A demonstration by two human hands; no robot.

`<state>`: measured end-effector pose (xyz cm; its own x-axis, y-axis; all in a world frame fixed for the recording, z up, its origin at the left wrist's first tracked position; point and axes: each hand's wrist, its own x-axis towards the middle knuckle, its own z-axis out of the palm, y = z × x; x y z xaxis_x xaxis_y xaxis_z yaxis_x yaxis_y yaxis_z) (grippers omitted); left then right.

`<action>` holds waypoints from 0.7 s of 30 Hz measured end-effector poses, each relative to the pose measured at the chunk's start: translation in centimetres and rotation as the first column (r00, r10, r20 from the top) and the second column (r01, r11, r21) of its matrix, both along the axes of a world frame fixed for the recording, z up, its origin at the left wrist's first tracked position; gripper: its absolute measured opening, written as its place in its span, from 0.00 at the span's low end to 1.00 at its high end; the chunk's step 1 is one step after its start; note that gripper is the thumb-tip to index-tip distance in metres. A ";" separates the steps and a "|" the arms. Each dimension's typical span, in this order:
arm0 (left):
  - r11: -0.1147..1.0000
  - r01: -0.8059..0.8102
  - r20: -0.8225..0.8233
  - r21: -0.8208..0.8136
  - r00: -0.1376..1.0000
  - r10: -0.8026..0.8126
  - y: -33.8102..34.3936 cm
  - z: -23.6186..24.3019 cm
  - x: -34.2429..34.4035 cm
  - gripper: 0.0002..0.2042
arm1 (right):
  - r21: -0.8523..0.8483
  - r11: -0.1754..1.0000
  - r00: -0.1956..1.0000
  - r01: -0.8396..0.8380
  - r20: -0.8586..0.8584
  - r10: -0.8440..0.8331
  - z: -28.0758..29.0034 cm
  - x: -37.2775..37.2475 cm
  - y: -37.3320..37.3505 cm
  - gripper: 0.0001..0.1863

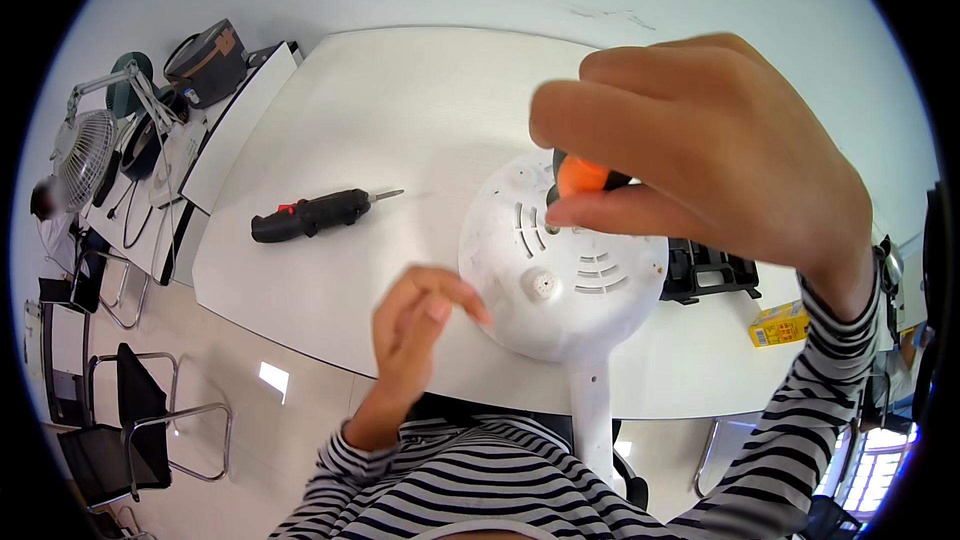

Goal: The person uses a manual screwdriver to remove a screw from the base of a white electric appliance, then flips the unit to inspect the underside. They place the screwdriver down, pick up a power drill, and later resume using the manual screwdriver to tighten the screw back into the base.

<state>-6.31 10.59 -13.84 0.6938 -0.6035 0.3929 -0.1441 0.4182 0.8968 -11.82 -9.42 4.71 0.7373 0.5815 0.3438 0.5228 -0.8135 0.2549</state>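
My right hand (700, 140) is closed round the orange and black handle of a screwdriver (583, 176), above a white round base (570, 315). The tool's tip points down toward the middle of the base, partly hidden by my fingers. Slotted vents and a small round knob-like part show on the base, and a white stem (592, 410) runs from it over the table edge toward me. My left hand (412, 332) hovers just left of the base's rim, fingers loosely bent and apart, holding nothing. A black cordless screwdriver (315, 215) lies on the table to the left.
The white table (340, 110) has a curved outline. Right of the base are a black plastic tray (712, 272) and a yellow box (778, 324). At the far left, another desk carries a caged fan (88, 155) and a dark bag (208, 65). Black chairs (140, 410) stand lower left.
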 end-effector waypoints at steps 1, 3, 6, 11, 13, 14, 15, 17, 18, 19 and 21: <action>1.000 0.022 -0.103 -0.003 0.994 -0.022 0.5 -1.4 -1.3 0.17 | -0.037 0.998 0.998 0.058 0.003 -0.058 0.0 0.2 0.4 0.17; 0.989 0.147 -0.249 0.005 0.958 -0.141 1.2 -3.8 -3.3 0.13 | -0.118 0.969 0.976 0.217 0.029 -0.215 -0.1 0.4 1.0 0.21; 0.863 0.487 -0.445 0.132 0.807 -0.388 2.7 -6.0 -5.4 0.11 | -0.030 0.908 0.852 0.417 0.362 -0.379 -1.6 1.7 1.3 0.28; 0.505 0.830 -0.598 0.235 0.533 -0.598 4.3 -8.4 -7.2 0.15 | 0.140 0.903 0.914 0.406 -0.053 -0.402 0.3 1.3 0.2 0.24; 0.409 0.872 -0.642 0.267 0.478 -0.600 3.9 -10.0 -8.1 0.17 | 0.150 0.919 0.917 0.364 -0.231 -0.325 1.6 0.3 0.5 0.24; 0.398 0.876 -0.670 0.272 0.469 -0.575 3.5 -10.7 -8.9 0.18 | 0.110 0.866 0.834 0.488 -0.354 -0.424 2.2 -0.4 0.8 0.24; 0.386 0.881 -0.700 0.273 0.457 -0.549 3.1 -11.4 -9.8 0.19 | 0.105 0.827 0.794 0.552 -0.369 -0.483 2.5 -0.8 1.4 0.24; 0.350 0.908 -0.633 0.231 0.414 -0.655 1.7 -12.6 -11.1 0.27 | 0.053 0.614 0.580 0.787 -0.403 -0.708 2.2 -1.1 2.4 0.25; 0.368 0.915 -0.619 0.164 0.386 -0.684 0.9 -12.9 -11.8 0.29 | 0.006 0.699 0.682 0.715 -0.232 -0.694 1.9 -0.8 2.1 0.25; 0.376 0.923 -0.603 0.088 0.350 -0.717 0.2 -13.0 -12.6 0.30 | -0.057 0.767 0.765 0.639 -0.059 -0.642 1.4 -0.1 2.3 0.25; 0.401 0.916 -0.730 0.031 0.294 -0.616 -1.3 -12.9 -13.5 0.30 | -0.172 0.821 0.836 0.545 0.182 -0.517 0.4 0.1 1.9 0.24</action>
<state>-19.78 9.32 -26.79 -0.2409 -0.9358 -0.2573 0.5861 -0.3516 0.7300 -11.68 -7.54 5.10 0.9126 0.1793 0.3675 -0.0218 -0.8761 0.4816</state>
